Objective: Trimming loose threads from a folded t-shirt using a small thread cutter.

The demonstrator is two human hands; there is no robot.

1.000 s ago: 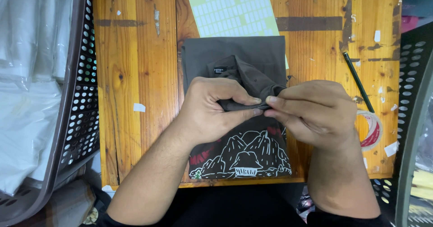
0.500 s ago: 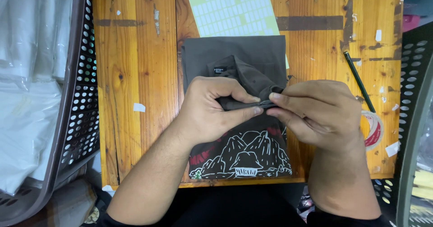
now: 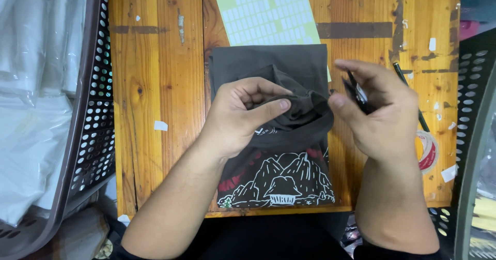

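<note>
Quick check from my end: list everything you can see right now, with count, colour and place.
folded garment: one, dark grey with white mountain print, table centre, near edge
sticker sheet: one, pale yellow-green with white labels, above the garment
table: one, orange-brown wood, centre
tape roll: one, white and red, right of the table
pen: one, dark, right side
perforated basket: one, dark, left, holding clear plastic bags
left hand: pinching a fold of the garment
right hand: holding a small dark object, unclear what

worn wooden table (image 3: 155,84), paper scraps stuck on | perforated dark baskets (image 3: 95,120) both sides | even light
</note>
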